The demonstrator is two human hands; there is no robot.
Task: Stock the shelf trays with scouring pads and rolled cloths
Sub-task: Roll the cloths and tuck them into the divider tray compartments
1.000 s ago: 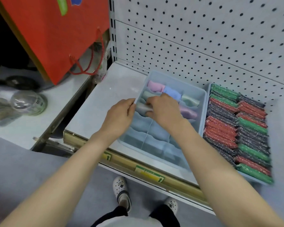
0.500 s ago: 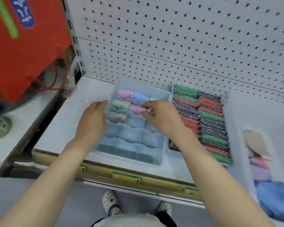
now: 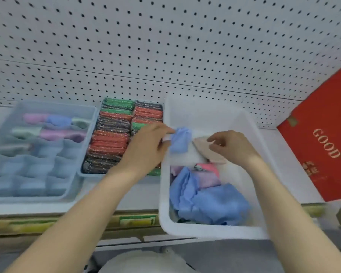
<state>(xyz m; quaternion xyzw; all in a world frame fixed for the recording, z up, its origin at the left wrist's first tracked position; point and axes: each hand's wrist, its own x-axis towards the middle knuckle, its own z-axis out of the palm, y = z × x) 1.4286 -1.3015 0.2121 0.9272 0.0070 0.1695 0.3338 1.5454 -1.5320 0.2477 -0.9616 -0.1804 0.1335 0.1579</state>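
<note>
My left hand [image 3: 148, 142] pinches a blue cloth [image 3: 180, 140] over the left rim of a white bin [image 3: 187, 230]. My right hand [image 3: 231, 147] hovers inside the bin with curled fingers at a beige cloth [image 3: 202, 147]; whether it grips it is unclear. More loose cloths, blue [image 3: 209, 201], pink [image 3: 207, 168] and lilac, fill the bin. On the left stands a pale blue divided tray [image 3: 75, 186] with several rolled cloths [image 3: 57, 121] in its far cells. Between tray and bin a tray holds rows of green, red and dark scouring pads [image 3: 110, 140].
A white pegboard wall [image 3: 165, 46] backs the shelf. A red box [image 3: 323, 150] with gold letters leans at the right. The shelf's front edge [image 3: 126, 221] carries yellow-green price labels. My feet and the grey floor show below.
My view swung right from the divided tray to the white bin. Both hands left the tray and moved into the bin, and my left hand took up a blue cloth.
</note>
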